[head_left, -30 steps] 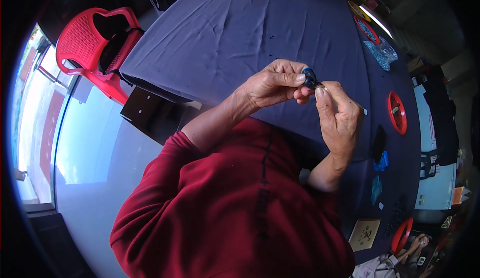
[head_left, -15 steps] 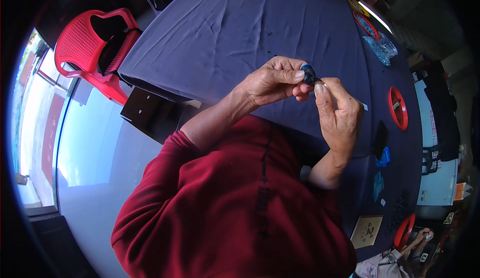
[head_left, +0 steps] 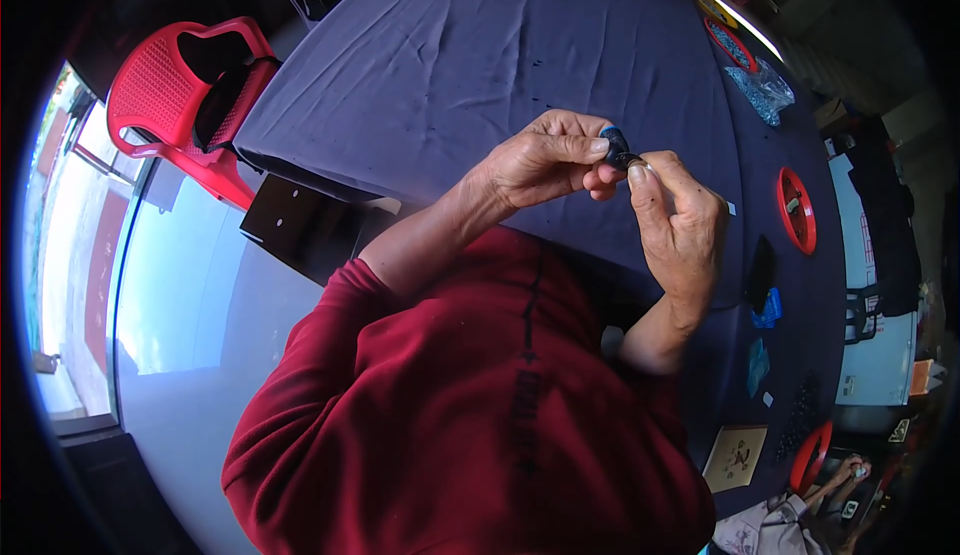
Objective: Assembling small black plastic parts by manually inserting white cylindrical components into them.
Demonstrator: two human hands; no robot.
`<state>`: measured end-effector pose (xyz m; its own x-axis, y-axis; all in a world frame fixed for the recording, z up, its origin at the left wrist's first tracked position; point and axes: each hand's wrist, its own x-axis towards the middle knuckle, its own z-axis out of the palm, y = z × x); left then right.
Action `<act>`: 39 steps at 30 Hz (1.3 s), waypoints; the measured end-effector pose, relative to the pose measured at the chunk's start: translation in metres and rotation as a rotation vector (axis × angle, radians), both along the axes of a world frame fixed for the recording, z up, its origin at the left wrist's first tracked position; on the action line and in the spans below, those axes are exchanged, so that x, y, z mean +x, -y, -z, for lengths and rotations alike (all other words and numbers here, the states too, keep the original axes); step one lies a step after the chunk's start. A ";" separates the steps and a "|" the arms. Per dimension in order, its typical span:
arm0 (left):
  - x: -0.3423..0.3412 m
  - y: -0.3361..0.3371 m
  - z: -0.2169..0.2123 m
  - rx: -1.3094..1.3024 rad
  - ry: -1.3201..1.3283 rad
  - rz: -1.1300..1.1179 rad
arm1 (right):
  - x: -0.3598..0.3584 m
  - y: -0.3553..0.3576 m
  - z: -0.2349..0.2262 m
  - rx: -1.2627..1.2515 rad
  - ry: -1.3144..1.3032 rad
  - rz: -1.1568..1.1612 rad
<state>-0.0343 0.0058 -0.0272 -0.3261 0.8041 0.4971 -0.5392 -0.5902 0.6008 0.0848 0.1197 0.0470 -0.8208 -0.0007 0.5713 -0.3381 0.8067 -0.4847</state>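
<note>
My left hand (head_left: 540, 163) pinches a small, dark, rounded piece with a blue edge (head_left: 617, 145) between thumb and fingers. Close against its lower right end, my right hand (head_left: 682, 227) has thumb and forefinger pressed together. A thin dark strand seems to run from the piece to that pinch, but what exactly the right fingertips hold is too small to make out. Both hands are raised over the near edge of a table with a grey-blue cloth (head_left: 450, 105), just in front of my dark red top.
Along the table's right side lie a red dish (head_left: 796, 211), a bag of blue beads (head_left: 752, 95), a dark flat object (head_left: 762, 273) and a tan card (head_left: 735, 457). A red plastic chair (head_left: 165, 85) stands at the left. Another person's hands (head_left: 848, 471) show at lower right.
Both hands stay almost in place, still on the small dark piece. The whole view has shifted very slightly.
</note>
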 end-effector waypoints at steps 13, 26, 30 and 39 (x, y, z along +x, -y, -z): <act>0.011 0.000 -0.003 -0.017 0.107 0.055 | 0.002 -0.003 0.005 -0.018 -0.015 -0.030; 0.016 0.002 -0.006 -0.005 0.193 0.105 | 0.005 -0.003 0.007 0.020 0.015 -0.065; 0.017 0.006 -0.009 0.070 0.184 0.162 | 0.012 0.009 0.000 -0.064 -0.083 -0.079; 0.016 0.004 -0.010 0.156 0.123 0.246 | 0.013 0.021 -0.001 -0.381 -0.120 -0.157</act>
